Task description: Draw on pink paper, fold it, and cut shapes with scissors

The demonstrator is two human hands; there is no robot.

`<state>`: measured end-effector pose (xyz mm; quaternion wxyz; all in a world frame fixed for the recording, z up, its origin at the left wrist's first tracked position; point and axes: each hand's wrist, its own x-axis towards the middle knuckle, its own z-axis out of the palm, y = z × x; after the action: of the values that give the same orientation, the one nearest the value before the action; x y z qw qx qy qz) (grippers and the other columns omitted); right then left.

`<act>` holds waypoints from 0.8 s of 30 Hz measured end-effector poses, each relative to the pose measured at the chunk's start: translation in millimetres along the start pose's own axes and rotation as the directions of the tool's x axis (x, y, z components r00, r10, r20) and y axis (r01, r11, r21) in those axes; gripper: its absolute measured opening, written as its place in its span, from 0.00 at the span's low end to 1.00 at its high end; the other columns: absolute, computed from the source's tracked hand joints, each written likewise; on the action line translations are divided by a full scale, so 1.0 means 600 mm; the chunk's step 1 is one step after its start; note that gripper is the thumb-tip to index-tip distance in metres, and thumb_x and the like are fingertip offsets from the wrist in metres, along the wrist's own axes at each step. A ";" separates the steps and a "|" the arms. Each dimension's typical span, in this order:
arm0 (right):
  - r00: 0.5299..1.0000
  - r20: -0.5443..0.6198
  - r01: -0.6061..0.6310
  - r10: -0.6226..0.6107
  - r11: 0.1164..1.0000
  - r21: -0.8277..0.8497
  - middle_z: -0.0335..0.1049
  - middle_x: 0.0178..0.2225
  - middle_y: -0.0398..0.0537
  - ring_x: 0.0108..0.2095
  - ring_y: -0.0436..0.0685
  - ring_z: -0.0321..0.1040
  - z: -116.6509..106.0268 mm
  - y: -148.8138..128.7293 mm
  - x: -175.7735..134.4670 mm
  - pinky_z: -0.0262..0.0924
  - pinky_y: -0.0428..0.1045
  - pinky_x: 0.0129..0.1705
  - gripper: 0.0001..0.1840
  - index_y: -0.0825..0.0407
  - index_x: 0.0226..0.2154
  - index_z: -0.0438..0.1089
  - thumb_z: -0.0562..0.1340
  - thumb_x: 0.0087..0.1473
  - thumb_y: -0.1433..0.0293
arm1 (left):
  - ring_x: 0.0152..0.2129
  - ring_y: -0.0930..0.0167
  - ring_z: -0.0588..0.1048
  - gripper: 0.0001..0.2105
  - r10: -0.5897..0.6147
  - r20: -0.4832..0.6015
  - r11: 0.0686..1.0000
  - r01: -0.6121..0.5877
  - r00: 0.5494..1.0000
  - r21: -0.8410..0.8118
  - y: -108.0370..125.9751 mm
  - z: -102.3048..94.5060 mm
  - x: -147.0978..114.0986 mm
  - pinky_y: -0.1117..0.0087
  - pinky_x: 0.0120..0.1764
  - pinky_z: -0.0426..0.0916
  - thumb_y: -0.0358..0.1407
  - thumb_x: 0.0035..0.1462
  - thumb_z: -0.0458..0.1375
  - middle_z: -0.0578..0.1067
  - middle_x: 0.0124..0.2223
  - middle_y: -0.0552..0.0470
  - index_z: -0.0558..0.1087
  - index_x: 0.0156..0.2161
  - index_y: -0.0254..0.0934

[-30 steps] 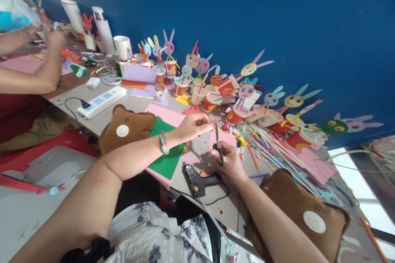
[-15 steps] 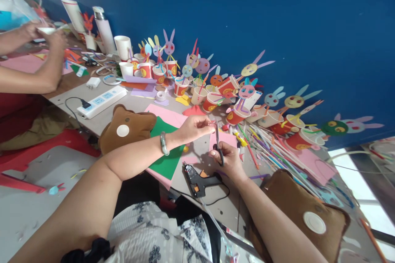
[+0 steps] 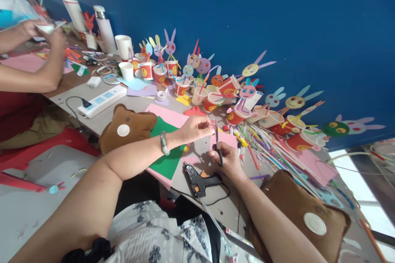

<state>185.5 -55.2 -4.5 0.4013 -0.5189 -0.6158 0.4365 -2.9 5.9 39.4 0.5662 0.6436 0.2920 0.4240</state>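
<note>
Labels: red paper cups are bearing round yellow emblems; any lettering is staying too small to read.

Change: compared with half a second ago, the curled lavender sheet and the orange sheet under it are no longer showing beside the white paper cup; a light-blue sheet is showing there. Both working hands are keeping about the same place.

Containers: the white paper cup is standing upright, its inside not showing. Paper rabbit figures are rising above the red cups; how far they are reaching inside, cannot tell. At far left, a co-worker's hand is holding a small white container, contents unclear.

Hands: the left hand is pinching a small reddish piece between thumb and fingertips, above the tabletop. The right hand is gripping black-handled scissors, blades pointing up just beside that piece. A black glue gun is lying nearer the body.
</note>
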 end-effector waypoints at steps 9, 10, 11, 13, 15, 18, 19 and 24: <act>1.000 -0.001 -0.009 0.009 1.000 0.007 0.54 0.16 0.36 0.19 0.47 0.47 -0.001 -0.006 -0.001 0.45 0.45 0.21 0.27 0.49 0.20 0.58 0.71 0.44 0.50 | 0.20 0.79 0.60 0.10 -0.014 0.000 1.000 0.014 1.000 0.008 0.008 0.000 -0.003 0.74 0.25 0.54 0.37 0.53 0.60 0.63 0.23 0.58 0.67 0.26 0.34; 1.000 -0.004 -0.012 0.012 1.000 0.012 0.54 0.16 0.36 0.19 0.47 0.47 -0.001 -0.007 -0.001 0.45 0.45 0.21 0.27 0.49 0.20 0.58 0.71 0.43 0.50 | 0.20 0.79 0.60 0.10 -0.013 -0.001 1.000 0.013 1.000 0.009 0.007 0.000 -0.003 0.74 0.25 0.54 0.37 0.53 0.60 0.63 0.23 0.58 0.66 0.26 0.34; 1.000 -0.004 -0.015 0.016 1.000 0.017 0.54 0.16 0.36 0.19 0.47 0.47 -0.001 -0.007 -0.001 0.45 0.45 0.21 0.27 0.49 0.20 0.58 0.72 0.43 0.51 | 0.21 0.79 0.60 0.10 -0.012 -0.003 1.000 0.012 1.000 0.009 0.006 0.000 -0.002 0.74 0.25 0.54 0.37 0.53 0.60 0.64 0.23 0.58 0.66 0.26 0.34; 1.000 -0.004 -0.026 0.026 0.999 0.026 0.53 0.16 0.36 0.19 0.47 0.46 -0.001 -0.008 -0.001 0.44 0.45 0.21 0.27 0.49 0.20 0.58 0.72 0.42 0.50 | 0.21 0.79 0.60 0.09 -0.009 -0.005 1.000 0.009 1.000 0.008 0.005 0.000 -0.002 0.74 0.26 0.54 0.37 0.52 0.60 0.64 0.23 0.57 0.67 0.26 0.34; 0.999 -0.005 -0.036 0.036 0.999 0.028 0.52 0.15 0.35 0.19 0.46 0.45 0.000 -0.009 -0.001 0.43 0.45 0.20 0.29 0.49 0.19 0.57 0.72 0.41 0.49 | 0.22 0.78 0.61 0.10 -0.004 -0.004 1.000 0.004 1.000 0.003 0.005 0.000 -0.001 0.74 0.26 0.55 0.37 0.52 0.60 0.65 0.23 0.57 0.67 0.26 0.34; 0.999 -0.014 -0.036 0.037 0.999 0.012 0.50 0.15 0.34 0.19 0.46 0.44 0.000 -0.013 -0.002 0.42 0.45 0.20 0.30 0.49 0.19 0.56 0.72 0.40 0.47 | 0.22 0.78 0.62 0.10 -0.004 -0.010 1.000 0.004 1.000 -0.010 0.006 0.000 -0.001 0.74 0.26 0.55 0.38 0.52 0.60 0.66 0.23 0.57 0.67 0.26 0.34; 0.999 -0.017 -0.034 0.034 0.999 0.006 0.50 0.15 0.34 0.19 0.46 0.43 0.000 -0.014 -0.002 0.42 0.45 0.20 0.30 0.49 0.19 0.56 0.72 0.40 0.47 | 0.21 0.79 0.61 0.10 -0.005 -0.015 1.000 0.005 1.000 -0.012 0.006 0.001 -0.001 0.74 0.26 0.55 0.38 0.52 0.60 0.66 0.23 0.57 0.67 0.26 0.34; 1.000 -0.020 -0.013 0.012 0.999 -0.035 0.48 0.15 0.34 0.19 0.46 0.42 -0.001 -0.017 -0.002 0.40 0.45 0.20 0.31 0.49 0.19 0.55 0.71 0.41 0.46 | 0.21 0.79 0.61 0.10 -0.010 -0.033 1.000 0.010 0.999 -0.023 0.007 0.001 0.000 0.74 0.26 0.54 0.38 0.52 0.61 0.66 0.23 0.56 0.67 0.26 0.34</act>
<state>183.1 -57.4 5.2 0.3955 -0.5340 -0.6159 0.4231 -3.1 4.8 43.4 0.5707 0.6286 0.2998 0.4351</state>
